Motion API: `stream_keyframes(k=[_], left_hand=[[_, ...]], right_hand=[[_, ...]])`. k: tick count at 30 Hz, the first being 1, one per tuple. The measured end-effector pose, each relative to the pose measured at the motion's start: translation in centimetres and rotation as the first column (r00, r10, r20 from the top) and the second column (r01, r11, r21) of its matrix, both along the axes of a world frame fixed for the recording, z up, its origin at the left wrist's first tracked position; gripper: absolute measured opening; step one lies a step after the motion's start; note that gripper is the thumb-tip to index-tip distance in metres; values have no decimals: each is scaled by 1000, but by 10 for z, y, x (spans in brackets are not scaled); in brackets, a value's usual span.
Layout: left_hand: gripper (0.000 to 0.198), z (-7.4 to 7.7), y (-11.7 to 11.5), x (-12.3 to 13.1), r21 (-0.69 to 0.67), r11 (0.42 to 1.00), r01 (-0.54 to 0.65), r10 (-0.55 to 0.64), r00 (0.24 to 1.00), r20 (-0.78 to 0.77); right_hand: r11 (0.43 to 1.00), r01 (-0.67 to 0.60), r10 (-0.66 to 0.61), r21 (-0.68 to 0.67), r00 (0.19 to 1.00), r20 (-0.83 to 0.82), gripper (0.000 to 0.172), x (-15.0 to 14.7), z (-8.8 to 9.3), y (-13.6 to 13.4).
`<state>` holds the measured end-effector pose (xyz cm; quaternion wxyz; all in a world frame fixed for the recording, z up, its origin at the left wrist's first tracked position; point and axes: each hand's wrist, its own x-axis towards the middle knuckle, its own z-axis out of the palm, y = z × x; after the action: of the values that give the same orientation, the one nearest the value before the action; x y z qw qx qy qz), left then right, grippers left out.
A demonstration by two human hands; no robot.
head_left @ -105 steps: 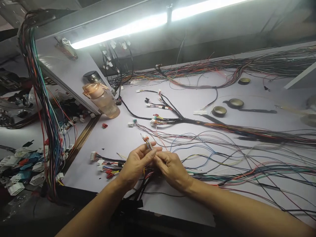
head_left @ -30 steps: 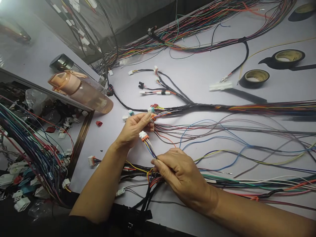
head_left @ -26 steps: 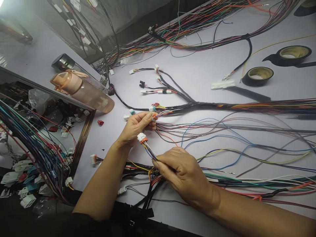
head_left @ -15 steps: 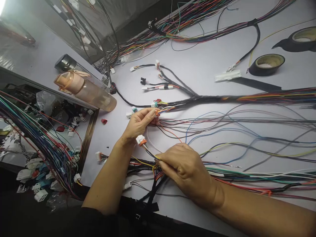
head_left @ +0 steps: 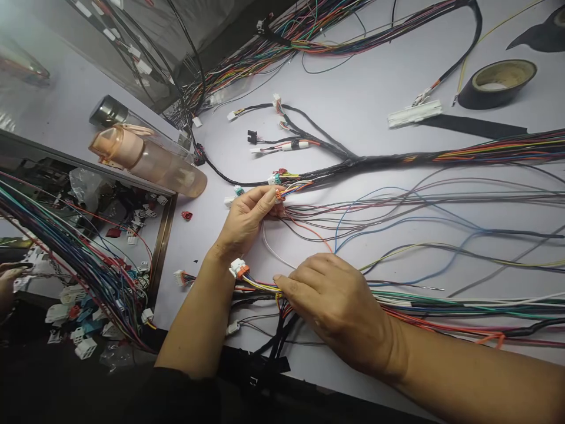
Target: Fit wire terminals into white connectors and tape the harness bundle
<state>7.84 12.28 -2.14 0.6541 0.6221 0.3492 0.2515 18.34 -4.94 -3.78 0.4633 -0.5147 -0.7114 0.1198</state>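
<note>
My left hand (head_left: 247, 218) pinches an orange wire connector (head_left: 279, 197) between thumb and fingers, and several coloured wires leave it to the right. Lower down, my right hand (head_left: 333, 306) is closed, thumb and forefinger together, on the wires (head_left: 260, 285) behind a second connector, white with an orange collar (head_left: 239, 268). That connector sits beside my left forearm. Under my right hand runs a dark taped wire bundle (head_left: 253, 298), partly hidden by the fingers. Loose grey and red wires (head_left: 318, 211) spread rightward from near my left hand.
A taped harness branch (head_left: 379, 161) with small connectors lies beyond my hands. Black tape rolls (head_left: 497, 85) stand at upper right. A peach bottle (head_left: 150, 162) lies at left, near a small red connector (head_left: 187, 215). Another person's hand (head_left: 11, 280) shows at the left edge, by hanging wires (head_left: 75, 265).
The white-and-orange connector has moved left and down, its wires now lower and flatter. My left hand keeps its connector with little movement. The camera view has shifted slightly.
</note>
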Motion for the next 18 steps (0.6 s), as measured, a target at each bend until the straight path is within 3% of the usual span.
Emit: stream_keyframes(k=[6,10,13,15,18], left_hand=[[21,-6,2,2,35,999,-12,12,1000,6],[38,-4,4,2,245,967,-64,83,994,-68],[33,13,5,-3,524,851,-38,147,975,-168],[26,29,3,-13,624,782,-2,159,967,-197],[30,46,-7,-32,518,853,60,26,987,-158]], right_hand=[[997,-17,9,-70,994,-109,17,1,1,3],[969,-89,9,-232,946,-323,24,4,4,8],[932,-144,-2,-334,916,-400,27,7,8,9],[914,-157,-21,-374,902,-431,28,8,10,9],[901,-169,-42,-400,884,-466,31,7,10,9]])
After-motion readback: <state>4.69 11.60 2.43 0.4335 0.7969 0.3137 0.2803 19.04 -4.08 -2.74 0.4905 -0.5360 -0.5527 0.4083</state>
